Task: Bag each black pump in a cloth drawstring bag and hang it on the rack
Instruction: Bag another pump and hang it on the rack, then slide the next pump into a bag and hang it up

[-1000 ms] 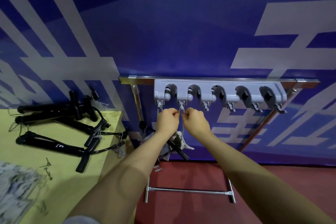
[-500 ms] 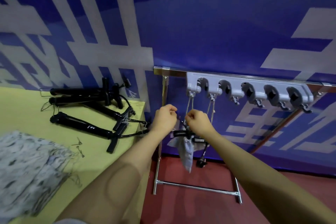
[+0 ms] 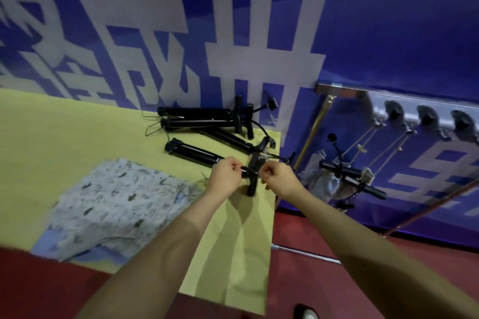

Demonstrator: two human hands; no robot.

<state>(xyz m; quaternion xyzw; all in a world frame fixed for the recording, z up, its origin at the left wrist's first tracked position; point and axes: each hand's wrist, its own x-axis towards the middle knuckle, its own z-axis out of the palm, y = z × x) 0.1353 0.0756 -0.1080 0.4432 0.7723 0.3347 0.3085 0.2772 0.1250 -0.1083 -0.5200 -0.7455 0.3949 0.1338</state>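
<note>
The nearest black pump [image 3: 197, 156] lies on the yellow table [image 3: 77, 137]; both hands have come away from the rack [image 3: 414, 114]; left hand [image 3: 225, 176] and right hand [image 3: 278, 179] seem, through blur, curled onto its handle; one bagged pump [image 3: 337, 179] hangs; next begins.

Place: a staged work area, more an exhibition hall or event booth than a home or shop.
Backdrop: a blue printed banner [image 3: 388, 21] with huge white characters covers the whole wall.
Floor: red carpet [image 3: 298, 241] (the kind laid at trade shows).
Furniture: a table under a yellow-green cloth [image 3: 64, 137], beside a metal-framed rack [image 3: 425, 114] carrying a grey hook strip.
</note>
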